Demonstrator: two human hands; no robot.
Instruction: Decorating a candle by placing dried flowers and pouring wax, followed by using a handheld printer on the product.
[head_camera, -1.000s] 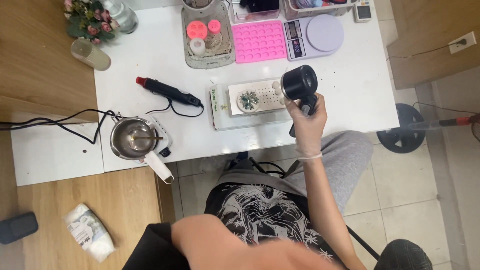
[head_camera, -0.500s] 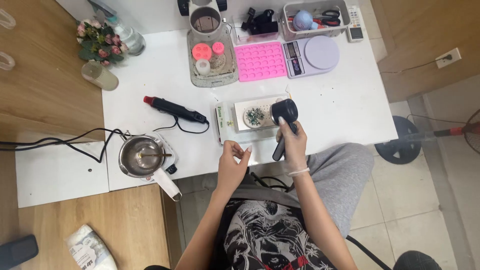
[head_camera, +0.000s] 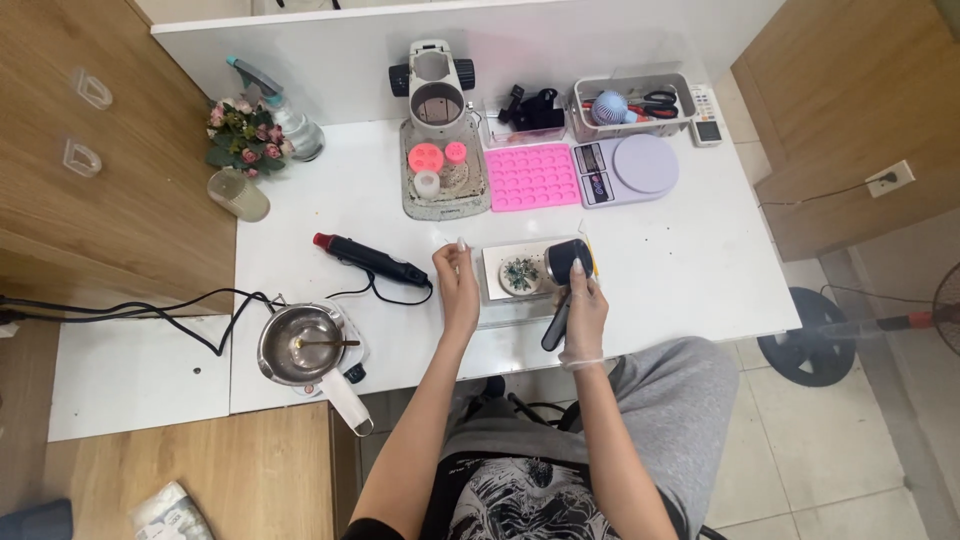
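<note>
White table (head_camera: 690, 270) carried everything in the head view. Our right hand (head_camera: 583, 312) had its fingers clenched round a black heat gun (head_camera: 565, 275), nozzle over the white mould (head_camera: 520, 272) with its dark green piece. Our left hand (head_camera: 458, 285) pinched something too small to tell beside the mould. We judged warming was underway; next called for steady aim.

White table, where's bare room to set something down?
The table is bare right of the tray, below the round scale. Also bare between the flowers and the black heat tool. Crowded along the back and around both hands.
</note>
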